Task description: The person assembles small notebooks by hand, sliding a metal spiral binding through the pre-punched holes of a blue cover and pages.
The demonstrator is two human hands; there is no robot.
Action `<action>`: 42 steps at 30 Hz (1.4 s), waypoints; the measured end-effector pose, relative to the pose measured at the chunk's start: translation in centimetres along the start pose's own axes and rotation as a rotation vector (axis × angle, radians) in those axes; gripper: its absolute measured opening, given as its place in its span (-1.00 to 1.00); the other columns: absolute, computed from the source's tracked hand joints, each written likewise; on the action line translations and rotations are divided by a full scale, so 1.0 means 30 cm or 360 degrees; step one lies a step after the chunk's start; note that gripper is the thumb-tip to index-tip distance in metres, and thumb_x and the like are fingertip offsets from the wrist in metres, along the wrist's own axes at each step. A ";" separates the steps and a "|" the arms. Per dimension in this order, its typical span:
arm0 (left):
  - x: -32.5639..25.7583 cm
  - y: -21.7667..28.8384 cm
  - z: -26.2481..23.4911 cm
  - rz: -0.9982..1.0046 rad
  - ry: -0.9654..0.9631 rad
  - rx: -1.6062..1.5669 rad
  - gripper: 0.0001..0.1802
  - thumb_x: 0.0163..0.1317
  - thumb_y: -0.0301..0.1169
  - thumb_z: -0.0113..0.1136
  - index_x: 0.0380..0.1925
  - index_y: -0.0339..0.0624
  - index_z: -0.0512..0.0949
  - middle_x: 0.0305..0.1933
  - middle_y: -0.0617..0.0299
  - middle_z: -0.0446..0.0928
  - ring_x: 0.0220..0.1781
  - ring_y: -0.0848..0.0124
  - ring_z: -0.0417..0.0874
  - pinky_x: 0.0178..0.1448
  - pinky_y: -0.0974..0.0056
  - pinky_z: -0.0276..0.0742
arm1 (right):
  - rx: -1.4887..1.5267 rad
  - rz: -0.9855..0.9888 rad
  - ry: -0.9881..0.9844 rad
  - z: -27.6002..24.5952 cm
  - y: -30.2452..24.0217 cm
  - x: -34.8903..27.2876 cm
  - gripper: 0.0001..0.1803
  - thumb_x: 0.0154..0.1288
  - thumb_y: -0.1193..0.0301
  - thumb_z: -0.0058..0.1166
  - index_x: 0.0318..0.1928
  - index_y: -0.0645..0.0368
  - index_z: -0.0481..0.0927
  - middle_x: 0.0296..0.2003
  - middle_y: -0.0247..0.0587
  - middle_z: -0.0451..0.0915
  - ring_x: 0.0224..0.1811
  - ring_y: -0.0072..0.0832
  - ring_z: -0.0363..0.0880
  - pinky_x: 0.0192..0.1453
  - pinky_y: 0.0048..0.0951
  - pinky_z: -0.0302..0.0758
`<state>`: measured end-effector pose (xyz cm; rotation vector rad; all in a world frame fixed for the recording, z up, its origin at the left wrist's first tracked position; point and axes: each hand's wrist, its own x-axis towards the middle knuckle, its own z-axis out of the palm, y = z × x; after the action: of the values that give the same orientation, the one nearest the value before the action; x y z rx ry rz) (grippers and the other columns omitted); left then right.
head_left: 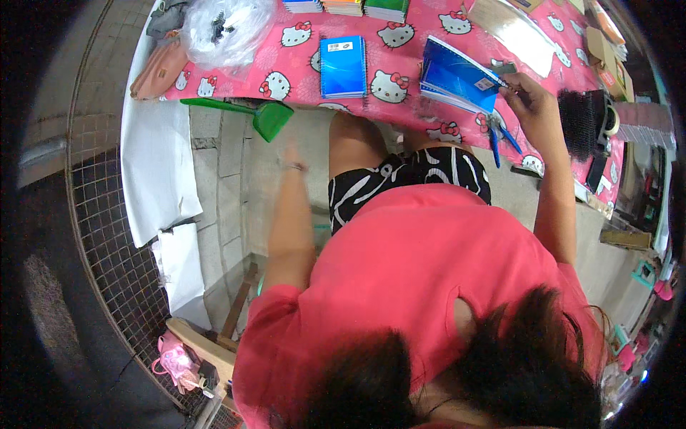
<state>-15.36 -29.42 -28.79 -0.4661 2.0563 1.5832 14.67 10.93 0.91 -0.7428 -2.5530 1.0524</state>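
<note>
Coral-coloured knit, lightly creased, makes up the shirt [421,264] nearest the view, with black shorts [414,175] in a white squiggle print just beyond. The left hand [290,154] is smeared by blur beside the table's near edge, close to the green scoop [271,120], which looks like smooth plastic; I cannot tell how far its fingers are open or whether they hold anything.

At the table's near side, to the right, the right hand [530,100] has thumb and fingers closed in a pinch on the coiled corner of a blue notebook [464,75]. That notebook sits tilted, glossy cover up, leaves fanned. Just below lie pliers [493,127] with slim blue handles.

The step in hand seems to be work on the coil's end; the next move probably calls for steady fingertips on that thin binding and a braced cover.

Farther off, a flat blue book [343,66] rests on the slick pink cover [236,86], and crinkled clear film forms a bag [251,39] around dark pieces.
</note>
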 end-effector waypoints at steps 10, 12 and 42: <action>-0.273 -0.233 0.220 0.0896 -0.0356 0.1291 -0.37 0.32 -0.12 0.08 0.27 -0.28 0.30 0.23 -0.17 0.42 0.23 0.02 0.48 0.29 0.12 0.35 | 0.0104 -0.0081 0.0095 0.012 0.023 -0.009 -0.76 0.28 0.48 0.17 -0.05 0.26 0.59 -0.22 -0.09 0.65 -0.24 -0.53 0.59 -0.10 -0.46 0.51; -0.432 -0.004 0.278 0.0966 -0.0867 0.1530 -0.45 0.31 -0.15 0.11 0.20 -0.25 0.39 0.20 -0.12 0.46 0.19 0.05 0.51 0.25 0.12 0.39 | 0.0033 0.0055 0.0114 0.004 0.028 -0.026 -0.75 0.27 0.48 0.18 -0.05 0.25 0.59 -0.27 -0.10 0.65 -0.28 -0.53 0.59 -0.14 -0.45 0.51; -0.807 0.757 0.882 0.2428 -0.1240 0.1291 -0.68 0.17 -0.33 0.27 -0.10 -0.18 0.50 -0.04 0.05 0.42 -0.16 0.15 0.56 -0.17 0.16 0.52 | -0.0745 -0.0108 0.0237 0.130 0.622 0.093 -0.38 -0.05 0.11 0.33 -0.03 0.23 0.51 0.33 0.23 0.20 0.35 0.12 0.23 0.42 -0.04 0.20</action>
<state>-3.34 1.32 -2.11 2.0209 2.0112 0.8902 17.24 21.48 -15.00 -0.8002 -2.6935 0.3579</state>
